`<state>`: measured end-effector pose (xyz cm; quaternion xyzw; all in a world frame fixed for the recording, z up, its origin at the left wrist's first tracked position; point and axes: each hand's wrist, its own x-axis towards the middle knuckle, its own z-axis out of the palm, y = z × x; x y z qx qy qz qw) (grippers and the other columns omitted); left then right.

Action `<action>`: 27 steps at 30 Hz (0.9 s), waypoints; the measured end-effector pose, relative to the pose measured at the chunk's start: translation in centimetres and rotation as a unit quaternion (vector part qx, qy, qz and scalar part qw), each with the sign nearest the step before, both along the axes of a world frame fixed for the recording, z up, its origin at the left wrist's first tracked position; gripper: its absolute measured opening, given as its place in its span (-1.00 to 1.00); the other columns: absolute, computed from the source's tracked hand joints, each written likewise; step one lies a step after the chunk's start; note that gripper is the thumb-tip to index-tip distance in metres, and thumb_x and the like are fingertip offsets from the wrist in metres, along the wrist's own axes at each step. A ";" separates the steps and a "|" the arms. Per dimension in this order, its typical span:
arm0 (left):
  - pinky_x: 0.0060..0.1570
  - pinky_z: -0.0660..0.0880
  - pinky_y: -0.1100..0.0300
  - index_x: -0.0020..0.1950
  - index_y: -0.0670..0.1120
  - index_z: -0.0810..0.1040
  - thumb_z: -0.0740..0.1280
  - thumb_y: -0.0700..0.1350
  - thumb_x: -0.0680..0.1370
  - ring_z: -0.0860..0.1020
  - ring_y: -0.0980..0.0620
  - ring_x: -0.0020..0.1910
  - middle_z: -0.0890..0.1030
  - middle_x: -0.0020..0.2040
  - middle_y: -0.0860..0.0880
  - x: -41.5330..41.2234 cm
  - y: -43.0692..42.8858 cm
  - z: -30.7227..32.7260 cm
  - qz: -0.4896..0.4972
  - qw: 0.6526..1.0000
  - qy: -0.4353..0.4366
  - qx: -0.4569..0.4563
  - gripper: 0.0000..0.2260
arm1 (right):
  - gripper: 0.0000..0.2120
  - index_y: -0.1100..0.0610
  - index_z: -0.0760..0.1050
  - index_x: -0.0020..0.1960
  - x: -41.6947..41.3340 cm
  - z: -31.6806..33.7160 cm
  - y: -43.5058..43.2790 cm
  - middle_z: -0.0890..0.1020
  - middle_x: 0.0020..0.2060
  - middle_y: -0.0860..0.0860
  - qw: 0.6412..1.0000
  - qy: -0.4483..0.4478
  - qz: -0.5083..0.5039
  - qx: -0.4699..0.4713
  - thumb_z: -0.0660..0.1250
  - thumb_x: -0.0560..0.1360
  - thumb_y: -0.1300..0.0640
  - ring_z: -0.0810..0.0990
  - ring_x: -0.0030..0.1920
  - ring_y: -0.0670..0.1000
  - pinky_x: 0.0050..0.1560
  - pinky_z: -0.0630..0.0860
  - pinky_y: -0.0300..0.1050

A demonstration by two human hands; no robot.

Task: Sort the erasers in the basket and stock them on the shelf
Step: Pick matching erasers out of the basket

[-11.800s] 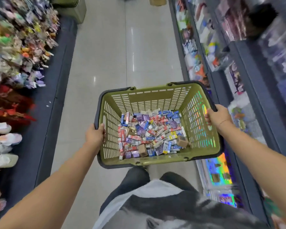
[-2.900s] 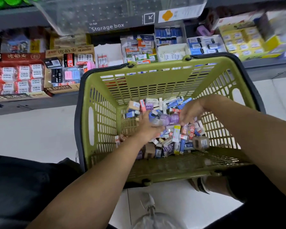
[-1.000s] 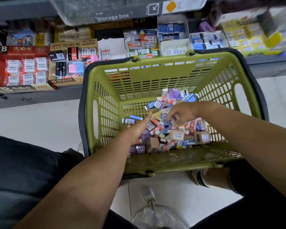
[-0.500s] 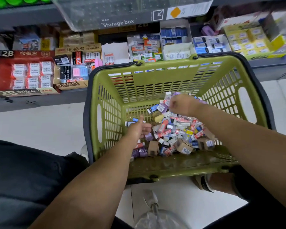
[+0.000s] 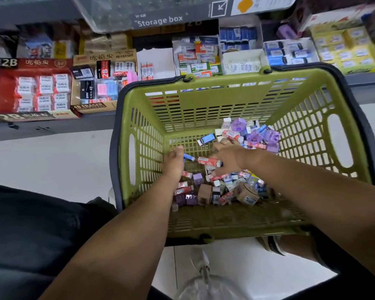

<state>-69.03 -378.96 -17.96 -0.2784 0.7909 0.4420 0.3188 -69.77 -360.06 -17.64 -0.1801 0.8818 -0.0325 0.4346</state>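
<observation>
Right hand (image 5: 227,156) pulled back from far heap to mid-basket (image 5: 225,80), grip released, fingers splayed on erasers (image 5: 232,187) by a red eraser (image 5: 209,161). Left hand (image 5: 173,163) at blue eraser (image 5: 188,157), grip can't tell. Still sorting, nothing for shelf (image 5: 52,128) yet

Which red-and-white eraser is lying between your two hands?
The long red-and-white eraser, flat on the bare mesh floor of the basket between the left hand and the right hand. The other red ones sit in the heaps.
</observation>
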 end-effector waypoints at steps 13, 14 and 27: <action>0.25 0.26 -0.03 0.35 0.06 0.46 0.12 0.20 0.61 0.37 -0.14 0.32 0.37 0.40 -0.18 -0.7 0.1 0.7 0.006 0.998 -0.035 0.060 -0.60 | -0.48 0.13 0.42 0.33 1.7 4.5 6.9 0.40 0.33 0.18 0.979 -0.153 -0.135 -0.004 0.47 0.41 0.11 0.39 0.33 0.25 0.30 0.38 0.20; 0.24 0.26 -0.01 0.37 0.06 0.44 0.12 0.19 0.61 0.37 -0.13 0.31 0.37 0.40 -0.18 -0.8 0.1 0.6 0.008 0.997 -0.033 0.064 -0.60 | -0.42 0.10 0.37 0.38 2.1 4.7 7.5 0.36 0.37 0.14 0.977 -0.152 -0.152 0.002 0.48 0.41 0.12 0.37 0.35 0.23 0.31 0.38 0.19; 0.17 0.20 0.04 0.25 -0.04 0.58 -0.09 0.27 0.62 0.38 -0.08 0.19 0.36 0.41 -0.19 -0.3 0.7 1.2 -0.033 0.994 -0.035 0.099 -0.41 | -0.73 0.02 0.63 -0.09 3.1 9.0 10.2 0.57 0.04 -0.08 0.923 -0.269 -0.268 -0.055 0.29 0.47 -0.15 0.39 0.26 0.00 0.46 0.06 0.06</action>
